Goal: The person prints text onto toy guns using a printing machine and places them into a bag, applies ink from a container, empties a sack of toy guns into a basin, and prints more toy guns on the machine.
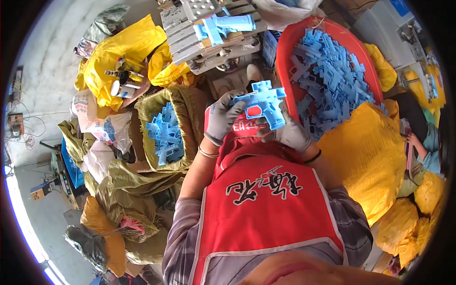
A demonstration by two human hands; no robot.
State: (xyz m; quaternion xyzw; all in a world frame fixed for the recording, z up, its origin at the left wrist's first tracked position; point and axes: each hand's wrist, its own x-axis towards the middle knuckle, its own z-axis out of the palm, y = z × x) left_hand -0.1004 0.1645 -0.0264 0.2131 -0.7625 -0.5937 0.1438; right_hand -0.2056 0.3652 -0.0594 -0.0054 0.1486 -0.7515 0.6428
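In front of my apron I hold a light blue plastic toy gun [266,100], its barrel end toward the left and its grip toward me. My left hand [224,118], in a grey glove, is closed around the barrel end. The gloved right hand [292,135] is closed at the grip, with some fingers hidden behind the toy. Another blue toy gun [228,24] lies on a slatted bench [176,34] ahead of me. Many blue toy gun pieces [332,71] fill a red tub [283,57] at the right.
At the left, a sack-lined box [187,107] holds more blue pieces [166,133]. Yellow sacks [361,161] lie at the right, close to my arm. Olive sacks [130,183] crowd the left. A person's arm [417,144] shows at the far right.
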